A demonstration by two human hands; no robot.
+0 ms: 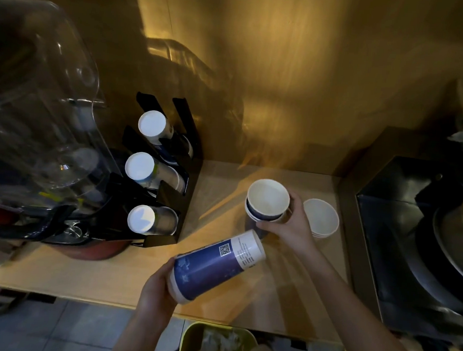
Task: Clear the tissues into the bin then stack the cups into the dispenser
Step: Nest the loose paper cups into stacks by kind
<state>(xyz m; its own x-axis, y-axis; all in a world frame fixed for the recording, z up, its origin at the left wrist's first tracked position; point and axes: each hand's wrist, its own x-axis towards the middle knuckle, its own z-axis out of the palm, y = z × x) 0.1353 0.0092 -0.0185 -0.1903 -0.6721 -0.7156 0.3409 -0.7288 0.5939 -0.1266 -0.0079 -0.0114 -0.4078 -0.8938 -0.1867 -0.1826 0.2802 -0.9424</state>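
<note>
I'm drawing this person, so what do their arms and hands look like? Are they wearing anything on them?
Both arms are bare as far as the picture shows: no sleeves in view. The left hand and the right hand wear no gloves, and I can see no rings, watch or bracelet on either wrist, though the light is dim and yellowish. So draw two plain bare arms reaching out from the bottom of the picture.

Head-mounted, steeply down over counter

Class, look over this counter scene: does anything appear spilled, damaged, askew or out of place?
Nothing looks spilled or damaged. The only thing off upright is the blue paper cup stack, lying sideways in the left hand. The right hand holds upright blue paper cups beside the white paper cups.
</note>
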